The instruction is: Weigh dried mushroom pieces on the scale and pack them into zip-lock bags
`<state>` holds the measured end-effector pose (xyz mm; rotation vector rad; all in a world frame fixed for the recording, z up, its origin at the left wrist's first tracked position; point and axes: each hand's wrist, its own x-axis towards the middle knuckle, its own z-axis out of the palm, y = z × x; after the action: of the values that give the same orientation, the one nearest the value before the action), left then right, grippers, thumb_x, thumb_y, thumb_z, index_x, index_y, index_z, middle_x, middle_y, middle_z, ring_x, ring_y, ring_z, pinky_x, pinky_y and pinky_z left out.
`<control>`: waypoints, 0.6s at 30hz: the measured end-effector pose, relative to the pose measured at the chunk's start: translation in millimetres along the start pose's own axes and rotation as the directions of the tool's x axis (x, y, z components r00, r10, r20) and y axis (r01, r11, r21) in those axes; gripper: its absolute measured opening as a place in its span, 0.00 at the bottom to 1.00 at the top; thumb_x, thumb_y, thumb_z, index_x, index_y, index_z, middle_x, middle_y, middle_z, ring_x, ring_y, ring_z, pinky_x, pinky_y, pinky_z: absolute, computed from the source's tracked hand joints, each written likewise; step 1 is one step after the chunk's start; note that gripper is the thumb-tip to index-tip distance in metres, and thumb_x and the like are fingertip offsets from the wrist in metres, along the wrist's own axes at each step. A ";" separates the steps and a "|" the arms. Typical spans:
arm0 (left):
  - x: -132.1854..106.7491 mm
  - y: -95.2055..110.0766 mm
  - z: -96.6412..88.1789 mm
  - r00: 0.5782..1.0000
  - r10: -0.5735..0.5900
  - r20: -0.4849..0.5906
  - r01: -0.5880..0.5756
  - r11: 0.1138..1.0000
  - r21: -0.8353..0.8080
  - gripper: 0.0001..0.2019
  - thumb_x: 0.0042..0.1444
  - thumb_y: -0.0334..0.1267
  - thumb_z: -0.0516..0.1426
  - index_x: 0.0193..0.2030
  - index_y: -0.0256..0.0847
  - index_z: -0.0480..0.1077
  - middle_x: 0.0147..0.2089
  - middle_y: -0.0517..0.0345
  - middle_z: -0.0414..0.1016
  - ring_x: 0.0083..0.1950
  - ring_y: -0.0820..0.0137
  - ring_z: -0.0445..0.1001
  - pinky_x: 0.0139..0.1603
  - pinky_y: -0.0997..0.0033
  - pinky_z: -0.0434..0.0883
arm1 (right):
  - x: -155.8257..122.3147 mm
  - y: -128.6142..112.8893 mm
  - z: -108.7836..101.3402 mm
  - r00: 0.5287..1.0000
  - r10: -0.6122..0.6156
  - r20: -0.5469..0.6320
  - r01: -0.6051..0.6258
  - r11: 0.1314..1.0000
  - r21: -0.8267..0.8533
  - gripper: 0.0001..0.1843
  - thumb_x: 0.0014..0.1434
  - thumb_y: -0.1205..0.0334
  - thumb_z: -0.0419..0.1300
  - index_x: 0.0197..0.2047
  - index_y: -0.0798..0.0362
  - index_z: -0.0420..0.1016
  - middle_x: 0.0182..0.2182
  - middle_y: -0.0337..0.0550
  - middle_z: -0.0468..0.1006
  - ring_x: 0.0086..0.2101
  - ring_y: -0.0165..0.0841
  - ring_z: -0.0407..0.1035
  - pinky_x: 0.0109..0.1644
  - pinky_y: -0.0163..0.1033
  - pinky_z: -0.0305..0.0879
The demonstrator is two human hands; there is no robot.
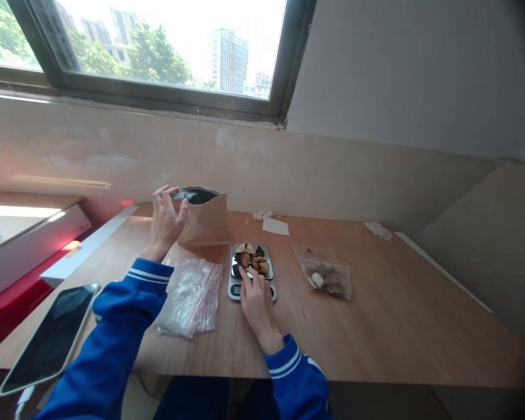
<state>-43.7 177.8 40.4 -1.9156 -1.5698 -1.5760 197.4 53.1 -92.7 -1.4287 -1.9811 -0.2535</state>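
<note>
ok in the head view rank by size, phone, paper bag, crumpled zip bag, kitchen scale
Largest to smallest: the phone first, though it lies nearest the camera, so that's unsure. Then the brown paper bag and crumpled clear zip bag, too alike to rank. Smallest, the digital kitchen scale.

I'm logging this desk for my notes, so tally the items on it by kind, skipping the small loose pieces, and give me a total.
Kraft paper bag: 1
Digital scale: 1
Clear zip bags: 2
Phone or tablet: 1
White paper slip: 1
Crumpled tissues: 2
Total: 8
</note>
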 end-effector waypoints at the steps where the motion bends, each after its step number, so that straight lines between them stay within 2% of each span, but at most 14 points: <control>1: -3.3 -1.1 -0.4 1.000 0.016 0.010 -0.015 1.000 -0.010 0.21 0.62 0.45 0.51 0.60 0.39 0.58 0.63 0.40 0.55 0.68 0.56 0.54 0.67 0.48 0.56 | -4.2 -0.4 -4.3 0.999 0.023 -0.027 -0.022 0.999 0.046 0.22 0.64 0.71 0.50 0.59 0.53 0.68 0.49 0.51 0.74 0.46 0.41 0.67 0.48 0.47 0.65; 3: -14.2 -2.4 -2.6 0.999 0.033 0.009 -0.033 0.999 -0.019 0.24 0.62 0.44 0.51 0.63 0.41 0.54 0.67 0.40 0.48 0.71 0.56 0.49 0.68 0.46 0.55 | -17.6 3.9 -14.3 0.991 0.092 -0.096 -0.078 0.987 0.137 0.19 0.65 0.70 0.48 0.56 0.52 0.70 0.47 0.49 0.74 0.46 0.39 0.68 0.49 0.46 0.64; 5: -33.1 -3.3 -5.9 1.000 0.027 0.000 -0.027 1.000 -0.002 0.25 0.62 0.44 0.52 0.64 0.42 0.52 0.68 0.40 0.44 0.71 0.55 0.46 0.68 0.45 0.54 | -36.8 14.6 -24.2 0.971 0.169 -0.169 -0.135 0.971 0.195 0.17 0.65 0.70 0.47 0.51 0.52 0.73 0.43 0.47 0.74 0.44 0.37 0.68 0.49 0.45 0.63; 7: -60.8 -3.5 -9.6 1.000 -0.010 0.025 0.009 0.999 0.032 0.23 0.61 0.43 0.52 0.61 0.40 0.56 0.65 0.39 0.50 0.69 0.53 0.51 0.66 0.44 0.55 | -58.0 28.7 -32.4 0.949 0.234 -0.211 -0.187 0.957 0.222 0.16 0.64 0.70 0.48 0.46 0.51 0.75 0.39 0.46 0.75 0.41 0.37 0.69 0.48 0.44 0.63; 9: -94.8 -1.8 -13.7 0.987 -0.085 0.136 0.076 0.995 0.068 0.16 0.61 0.43 0.51 0.53 0.38 0.64 0.55 0.41 0.61 0.60 0.54 0.63 0.61 0.46 0.62 | -75.9 41.9 -38.1 0.928 0.305 -0.213 -0.251 0.936 0.248 0.15 0.64 0.70 0.48 0.42 0.50 0.76 0.37 0.45 0.74 0.40 0.37 0.69 0.47 0.44 0.63; 11: -129.7 2.5 -18.0 0.932 -0.170 0.321 0.160 0.986 0.058 0.12 0.61 0.44 0.49 0.43 0.38 0.66 0.43 0.47 0.66 0.47 0.58 0.71 0.50 0.52 0.70 | -86.8 50.6 -41.2 0.902 0.384 -0.196 -0.322 0.902 0.287 0.15 0.63 0.69 0.48 0.40 0.50 0.76 0.36 0.46 0.74 0.40 0.38 0.69 0.45 0.44 0.65; 13: -159.2 9.1 -22.0 0.867 -0.226 0.445 0.218 0.974 0.069 0.12 0.61 0.46 0.48 0.35 0.41 0.65 0.35 0.53 0.68 0.38 0.61 0.72 0.44 0.57 0.71 | -90.2 53.9 -42.3 0.885 0.436 -0.166 -0.369 0.871 0.323 0.15 0.63 0.68 0.48 0.39 0.50 0.76 0.35 0.46 0.74 0.38 0.39 0.69 0.42 0.43 0.66; 15: -179.5 16.3 -24.9 0.814 -0.250 0.525 0.243 0.966 0.083 0.14 0.59 0.49 0.50 0.31 0.42 0.64 0.31 0.55 0.68 0.36 0.62 0.72 0.40 0.59 0.70 | -88.2 52.8 -42.6 0.889 0.443 -0.117 -0.381 0.857 0.348 0.15 0.62 0.68 0.48 0.36 0.50 0.76 0.34 0.46 0.74 0.38 0.39 0.69 0.41 0.43 0.66; 18: -193.1 24.5 -25.8 0.747 -0.281 0.602 0.246 0.959 0.143 0.14 0.57 0.50 0.52 0.29 0.42 0.64 0.30 0.54 0.69 0.34 0.61 0.71 0.37 0.61 0.68 | -83.3 48.1 -42.7 0.910 0.410 -0.059 -0.363 0.859 0.360 0.15 0.61 0.70 0.48 0.34 0.49 0.75 0.33 0.46 0.75 0.37 0.40 0.70 0.43 0.45 0.66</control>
<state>-12.8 37.5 -93.5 -2.4212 -2.1929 -0.9878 272.4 -14.5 -122.5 -1.4945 -1.4948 0.1680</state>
